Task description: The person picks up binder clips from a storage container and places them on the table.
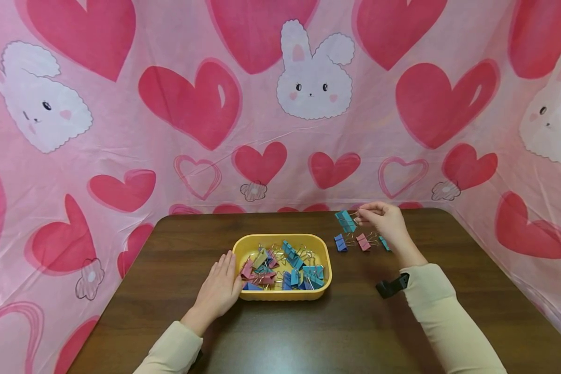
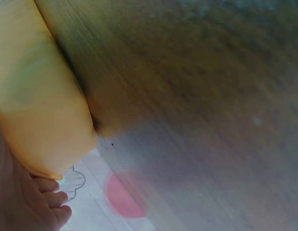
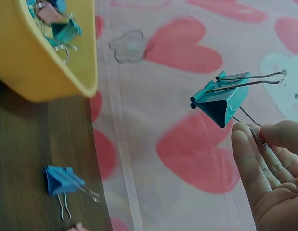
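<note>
A teal binder clip [image 3: 223,98] hangs in the air, one wire handle pinched between the thumb and fingers of my right hand [image 1: 387,224]. It is over the back right of the table, above a row of smaller clips. On the left, my left hand [image 1: 221,283] lies with straight fingers along the side of a yellow tub [image 1: 329,259]. The left wrist view shows its fingertips at the rim of the tub [image 2: 47,120]. Inside are several binder clips [image 1: 262,278] in pink, teal, blue and yellow, jumbled together.
Below the raised clip, a blue binder clip [image 1: 340,243], a pink one [image 1: 363,242] and a teal one [image 1: 384,243] stand in a row right of the tub. The teal one is partly hidden by the right hand. Behind the dark wooden table [image 1: 280,332] hangs a pink heart-and-rabbit cloth [image 1: 369,130].
</note>
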A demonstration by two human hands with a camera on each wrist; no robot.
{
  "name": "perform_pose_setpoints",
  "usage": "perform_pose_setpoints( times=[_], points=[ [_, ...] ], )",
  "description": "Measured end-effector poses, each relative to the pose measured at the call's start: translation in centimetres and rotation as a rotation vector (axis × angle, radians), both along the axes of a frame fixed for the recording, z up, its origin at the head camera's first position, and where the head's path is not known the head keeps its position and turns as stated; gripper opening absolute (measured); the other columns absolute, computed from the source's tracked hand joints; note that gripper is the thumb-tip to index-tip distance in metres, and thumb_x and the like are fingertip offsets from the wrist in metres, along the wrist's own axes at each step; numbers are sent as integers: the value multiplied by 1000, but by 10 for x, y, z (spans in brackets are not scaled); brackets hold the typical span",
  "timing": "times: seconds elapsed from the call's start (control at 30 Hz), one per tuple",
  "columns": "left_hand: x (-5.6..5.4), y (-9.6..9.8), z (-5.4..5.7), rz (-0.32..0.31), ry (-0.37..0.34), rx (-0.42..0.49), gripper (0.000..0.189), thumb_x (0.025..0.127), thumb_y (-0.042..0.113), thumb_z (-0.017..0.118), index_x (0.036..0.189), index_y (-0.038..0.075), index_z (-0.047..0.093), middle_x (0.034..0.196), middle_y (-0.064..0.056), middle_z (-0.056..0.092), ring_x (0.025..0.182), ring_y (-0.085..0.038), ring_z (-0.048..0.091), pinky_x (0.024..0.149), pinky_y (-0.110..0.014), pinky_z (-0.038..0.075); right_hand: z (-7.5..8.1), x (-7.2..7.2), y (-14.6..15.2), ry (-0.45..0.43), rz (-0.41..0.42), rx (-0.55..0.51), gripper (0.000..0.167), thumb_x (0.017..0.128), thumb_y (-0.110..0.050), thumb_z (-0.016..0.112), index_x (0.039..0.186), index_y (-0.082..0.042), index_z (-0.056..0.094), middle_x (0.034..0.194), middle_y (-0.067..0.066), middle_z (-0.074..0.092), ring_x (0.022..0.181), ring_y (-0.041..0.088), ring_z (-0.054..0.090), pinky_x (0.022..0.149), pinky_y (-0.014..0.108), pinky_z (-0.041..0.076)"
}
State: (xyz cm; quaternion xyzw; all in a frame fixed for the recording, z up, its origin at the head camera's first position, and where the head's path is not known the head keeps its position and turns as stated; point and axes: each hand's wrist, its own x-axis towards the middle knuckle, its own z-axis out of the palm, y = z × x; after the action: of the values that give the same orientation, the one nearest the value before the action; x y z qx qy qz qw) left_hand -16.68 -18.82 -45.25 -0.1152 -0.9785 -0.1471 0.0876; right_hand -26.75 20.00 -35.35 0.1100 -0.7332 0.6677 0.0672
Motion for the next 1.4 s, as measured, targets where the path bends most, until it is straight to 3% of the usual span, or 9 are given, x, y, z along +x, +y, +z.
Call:
perform_pose_setpoints(
  times=[0.23, 0.27, 0.37, 0.43, 0.67, 0.73, 0.93, 1.03, 1.4],
  points=[
    [-1, 0, 0, -1, -5, 1, 62, 93, 26, 46, 140, -10, 25, 146, -23, 24, 134, -36, 20, 108, -46, 16, -66, -77, 69, 17, 101, -245, 17, 81, -5, 68, 95, 6, 65, 83, 16, 67, 72, 23, 67, 66, 35, 54],
    [-1, 0, 0, -2, -5, 1, 62, 93, 26, 46, 140, -10, 25, 146, -23, 24, 134, -36, 20, 108, -46, 16, -57, -68, 69, 9, 71, -236, 18, 81, -3, 67, 96, 7, 64, 84, 17, 67, 73, 25, 67, 66, 37, 54],
    [-1, 0, 0, -2, -1, 2, 62, 93, 26, 46, 140, -10, 26, 146, -23, 24, 134, -36, 21, 108, -46, 16, -76, -89, 93, 25, 66, -273, 18, 82, 1, 65, 99, 8, 64, 83, 17, 68, 73, 26, 68, 65, 37, 54],
    [-1, 0, 0, -2, 5, 3, 62, 93, 25, 46, 140, -10, 27, 145, -23, 25, 134, -36, 21, 108, -47, 17, -73, -84, 98, -7, 21, -270, 20, 85, 1, 62, 102, 11, 62, 85, 20, 67, 75, 28, 67, 69, 39, 53],
    [-1, 0, -1, 3, 5, -1, 61, 93, 25, 45, 140, -10, 27, 145, -23, 25, 134, -36, 21, 108, -46, 17, -138, -139, 156, 86, -127, -233, 37, 79, -15, 73, 107, 7, 63, 89, 18, 68, 76, 29, 67, 64, 37, 53],
    [-1, 0, -1, 3, 3, -8, 61, 93, 25, 45, 140, -10, 26, 145, -23, 25, 133, -37, 21, 108, -46, 17, -130, -130, 157, 61, -136, -256, 33, 80, -13, 72, 104, 7, 64, 87, 17, 68, 75, 28, 67, 63, 36, 54],
    [-1, 0, -2, 1, 6, -14, 61, 93, 25, 45, 139, -10, 26, 145, -24, 25, 133, -37, 22, 108, -46, 17, -48, -45, 113, -26, -135, -298, 7, 85, 0, 61, 87, 3, 67, 74, 8, 68, 67, 18, 68, 63, 29, 54],
    [-1, -1, -2, 2, -1, -8, 62, 93, 25, 46, 140, -10, 26, 146, -23, 24, 134, -36, 21, 108, -46, 16, -24, -18, 99, -66, -151, -336, 14, 87, 4, 56, 78, -2, 66, 69, 5, 68, 63, 14, 67, 61, 26, 53],
    [-1, 0, -2, 1, -7, 2, 63, 92, 26, 46, 140, -9, 25, 146, -23, 24, 134, -36, 20, 108, -46, 16, -37, -17, 120, -161, -255, -417, 25, 88, 6, 52, 72, -7, 66, 66, 5, 66, 60, 14, 66, 59, 26, 53]
  ],
)
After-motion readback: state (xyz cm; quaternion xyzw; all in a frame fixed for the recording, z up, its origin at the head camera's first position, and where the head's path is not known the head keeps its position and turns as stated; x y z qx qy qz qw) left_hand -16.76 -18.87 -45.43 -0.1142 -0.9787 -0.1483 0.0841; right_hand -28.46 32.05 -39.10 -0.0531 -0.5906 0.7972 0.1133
